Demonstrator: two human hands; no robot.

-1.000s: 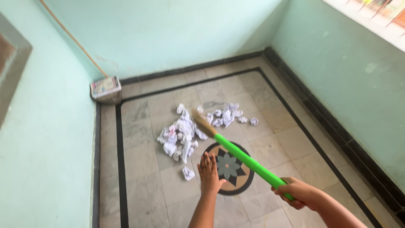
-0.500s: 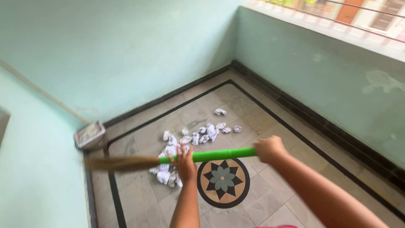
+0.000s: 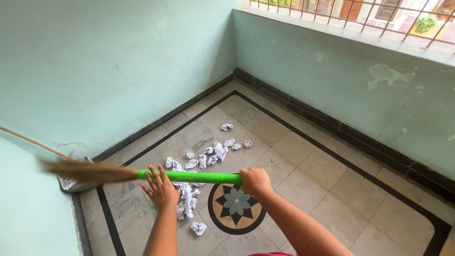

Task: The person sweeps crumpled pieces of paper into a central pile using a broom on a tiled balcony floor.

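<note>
The broom [image 3: 156, 174] hangs level above the floor, its bright green handle running left to right and its brown bristle head blurred out at the left, near the left wall. The right hand [image 3: 255, 180] closes around the right end of the handle, its fingers [image 3: 250, 186] wrapped tight on the green tube so the tip is hidden in the fist. The left hand [image 3: 161, 188] sits farther left along the handle, just where green meets bristles; its fingers [image 3: 156, 176] are spread apart and stretched up, lying against the near side of the handle rather than curled around it.

Beneath and beyond the handle lies a scatter of crumpled white paper balls [image 3: 208, 154], trailing from the far middle of the floor toward the near left, with one stray ball [image 3: 198, 228] lying nearest. Just right of that trail, under the right forearm, a round tile inlay [image 3: 235, 208] with a star-flower pattern is set into the beige tiled floor [image 3: 303, 166], which carries a black border line. At the left wall, behind the bristles, rests a dustpan [image 3: 73, 184] with a thin stick [image 3: 33, 143] slanting up from it. Pale green walls enclose the corner, and a barred railing [image 3: 360, 14] tops the right wall.
</note>
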